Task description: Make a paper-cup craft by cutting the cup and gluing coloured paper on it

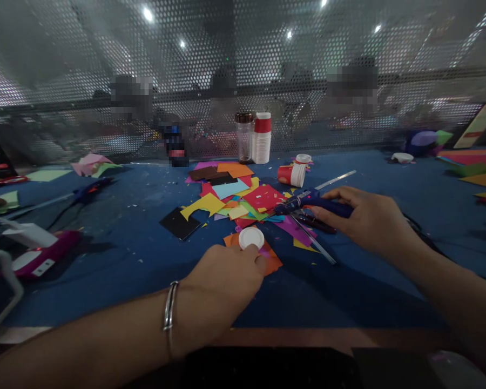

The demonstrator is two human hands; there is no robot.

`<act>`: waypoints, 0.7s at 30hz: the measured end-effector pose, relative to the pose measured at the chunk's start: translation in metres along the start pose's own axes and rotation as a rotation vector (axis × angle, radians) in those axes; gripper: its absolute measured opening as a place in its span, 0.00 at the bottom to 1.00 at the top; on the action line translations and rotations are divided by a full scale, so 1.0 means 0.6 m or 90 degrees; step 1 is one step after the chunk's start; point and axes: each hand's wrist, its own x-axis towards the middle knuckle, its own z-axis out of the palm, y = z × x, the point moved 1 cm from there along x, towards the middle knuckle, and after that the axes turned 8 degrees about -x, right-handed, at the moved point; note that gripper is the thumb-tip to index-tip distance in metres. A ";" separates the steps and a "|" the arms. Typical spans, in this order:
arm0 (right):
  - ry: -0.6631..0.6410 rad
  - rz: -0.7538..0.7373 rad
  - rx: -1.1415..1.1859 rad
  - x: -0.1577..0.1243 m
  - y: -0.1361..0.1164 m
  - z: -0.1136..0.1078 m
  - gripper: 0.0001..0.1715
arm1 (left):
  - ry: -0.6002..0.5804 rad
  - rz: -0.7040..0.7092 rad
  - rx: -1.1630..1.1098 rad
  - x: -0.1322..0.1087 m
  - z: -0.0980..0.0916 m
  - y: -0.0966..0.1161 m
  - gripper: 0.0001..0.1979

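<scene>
My left hand, with a metal bangle at the wrist, is closed around a small white paper cup turned bottom up, over an orange paper scrap. My right hand grips a blue glue gun lying low over the table, its nozzle pointing left toward a heap of coloured paper pieces. A glue stick pokes out behind the gun. Dark scissors lie just under my right fingers.
A tipped red-and-white cup, a stack of cups and a clear jar stand by the perforated screen. Another glue gun lies at left, a pink device nearer. Other people sit blurred behind the screen. Paper sheets lie far right.
</scene>
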 end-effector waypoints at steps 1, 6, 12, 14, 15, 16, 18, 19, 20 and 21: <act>-0.001 -0.001 -0.002 0.000 0.000 0.000 0.19 | 0.004 0.004 -0.001 0.000 0.001 0.000 0.10; 0.012 -0.015 -0.009 0.000 0.001 -0.005 0.17 | 0.053 -0.038 -0.041 -0.014 -0.014 -0.035 0.12; 0.026 -0.031 -0.008 0.000 0.003 0.000 0.15 | 0.089 -0.140 -0.121 -0.009 -0.016 -0.116 0.15; 0.026 -0.034 -0.008 0.001 0.003 0.003 0.15 | 0.081 -0.151 -0.158 -0.001 -0.008 -0.127 0.16; 0.026 -0.034 -0.008 0.001 0.004 0.005 0.16 | 0.082 -0.157 -0.173 0.003 -0.005 -0.130 0.16; 0.026 -0.034 -0.009 0.001 0.004 0.006 0.16 | 0.083 -0.160 -0.190 0.007 -0.002 -0.130 0.15; 0.023 -0.026 -0.016 0.002 0.004 0.006 0.17 | 0.080 -0.156 -0.222 0.014 0.000 -0.129 0.14; 0.018 -0.018 -0.021 0.002 0.004 0.006 0.18 | 0.073 -0.149 -0.239 0.016 0.000 -0.128 0.13; 0.014 -0.009 -0.025 0.002 0.004 0.006 0.18 | 0.066 -0.143 -0.252 0.018 -0.001 -0.127 0.12; 0.010 -0.001 -0.028 0.003 0.004 0.006 0.19 | 0.058 -0.138 -0.263 0.020 -0.001 -0.127 0.12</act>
